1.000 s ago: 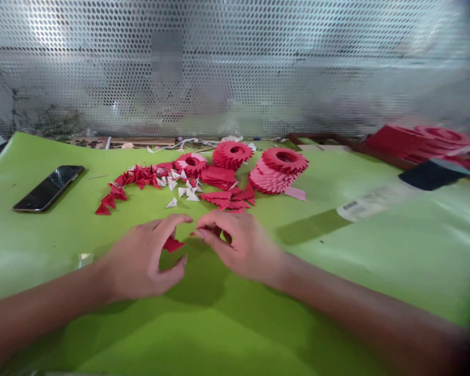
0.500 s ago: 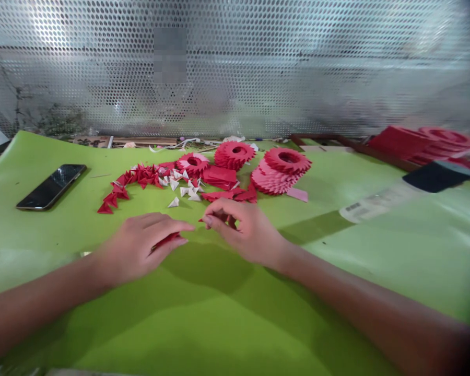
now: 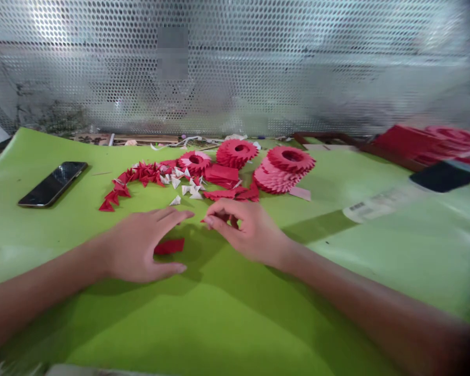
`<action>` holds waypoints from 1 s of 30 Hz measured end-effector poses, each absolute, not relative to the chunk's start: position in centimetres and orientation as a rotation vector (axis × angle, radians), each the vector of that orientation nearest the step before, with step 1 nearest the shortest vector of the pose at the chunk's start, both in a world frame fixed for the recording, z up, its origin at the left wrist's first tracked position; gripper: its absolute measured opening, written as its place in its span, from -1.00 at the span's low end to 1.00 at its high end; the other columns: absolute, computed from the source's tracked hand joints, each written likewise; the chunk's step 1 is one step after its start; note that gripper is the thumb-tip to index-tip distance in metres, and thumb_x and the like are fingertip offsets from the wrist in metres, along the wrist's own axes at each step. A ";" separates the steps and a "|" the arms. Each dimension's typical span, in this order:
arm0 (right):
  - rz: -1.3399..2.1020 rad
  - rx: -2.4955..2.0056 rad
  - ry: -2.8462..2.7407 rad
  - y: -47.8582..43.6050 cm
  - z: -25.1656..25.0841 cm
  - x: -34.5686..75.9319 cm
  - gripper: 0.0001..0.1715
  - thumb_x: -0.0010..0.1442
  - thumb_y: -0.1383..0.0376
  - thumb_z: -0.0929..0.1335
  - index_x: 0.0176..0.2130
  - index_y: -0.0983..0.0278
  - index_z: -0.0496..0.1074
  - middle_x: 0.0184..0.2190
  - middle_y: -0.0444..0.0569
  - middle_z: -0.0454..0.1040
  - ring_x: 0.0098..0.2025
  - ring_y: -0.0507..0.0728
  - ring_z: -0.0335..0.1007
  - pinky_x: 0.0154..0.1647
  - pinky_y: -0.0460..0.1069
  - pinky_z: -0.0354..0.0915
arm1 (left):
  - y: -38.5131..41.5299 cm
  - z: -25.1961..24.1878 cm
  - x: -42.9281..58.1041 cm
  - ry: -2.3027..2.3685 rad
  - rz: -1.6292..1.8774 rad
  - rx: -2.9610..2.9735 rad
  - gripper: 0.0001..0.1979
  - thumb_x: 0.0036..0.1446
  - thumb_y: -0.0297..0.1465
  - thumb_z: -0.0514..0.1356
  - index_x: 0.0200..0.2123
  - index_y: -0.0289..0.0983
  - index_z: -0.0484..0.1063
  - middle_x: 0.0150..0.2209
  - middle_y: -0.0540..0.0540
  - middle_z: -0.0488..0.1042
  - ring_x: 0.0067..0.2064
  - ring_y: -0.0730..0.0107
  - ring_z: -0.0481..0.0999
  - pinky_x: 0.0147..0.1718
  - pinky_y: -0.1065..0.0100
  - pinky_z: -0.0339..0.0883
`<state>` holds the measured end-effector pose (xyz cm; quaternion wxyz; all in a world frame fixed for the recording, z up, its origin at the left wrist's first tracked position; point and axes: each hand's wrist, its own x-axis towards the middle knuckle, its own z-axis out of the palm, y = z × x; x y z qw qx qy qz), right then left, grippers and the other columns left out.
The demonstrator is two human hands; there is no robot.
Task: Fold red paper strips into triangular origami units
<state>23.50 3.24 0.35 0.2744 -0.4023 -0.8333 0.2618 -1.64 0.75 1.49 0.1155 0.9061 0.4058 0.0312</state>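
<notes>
My left hand is open, thumb and fingers spread around a red paper piece on the green table cover. My right hand is closed in a pinch on a small red paper piece, only its tip showing. Beyond my hands lie white folded triangles, a curved row of red folded triangles, a stack of red paper and flat red pieces.
Ring-shaped paper models stand at the back: a red one and a pink and red one. A phone lies at left. A clear tube with a dark end is at right, near red paper pieces.
My left hand has spread its thumb and fingers and let go of the red paper piece, which now lies between them. My right hand keeps its pinch. The view has shifted slightly.
</notes>
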 end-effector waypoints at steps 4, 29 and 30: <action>0.655 -1.093 -2.192 3.5 0.2 23.6 -0.79 0.35 0.20 0.30 -0.25 0.27 0.46 -0.39 -0.10 0.53 -0.47 0.00 0.37 -0.50 -0.11 0.20 | 1.0 2.4 -3.6 1.182 -0.137 2.599 -0.03 0.05 0.20 0.20 0.39 -0.16 0.08 0.39 -0.25 0.12 0.28 -0.18 0.30 0.16 -0.01 0.29; 0.780 -1.093 -2.175 3.0 0.4 23.0 -0.76 0.37 0.18 0.27 -0.23 0.26 0.43 -0.40 -0.11 0.44 -0.44 0.02 0.29 -0.49 -0.09 0.17 | 1.5 -0.1 -0.6 1.321 0.213 2.711 -0.70 0.42 -0.42 -0.08 -0.22 -0.29 0.44 -0.35 -0.08 0.53 -0.35 0.26 0.50 -0.35 0.27 0.32; 0.796 -1.084 -2.169 2.9 0.5 22.9 -0.78 0.37 0.19 0.27 -0.23 0.26 0.42 -0.41 -0.12 0.44 -0.44 0.01 0.30 -0.48 -0.09 0.18 | 1.4 0.2 -0.6 1.366 0.244 2.592 -0.67 0.44 -0.37 -0.11 -0.21 -0.27 0.43 -0.39 -0.05 0.52 -0.40 0.28 0.49 -0.41 0.30 0.28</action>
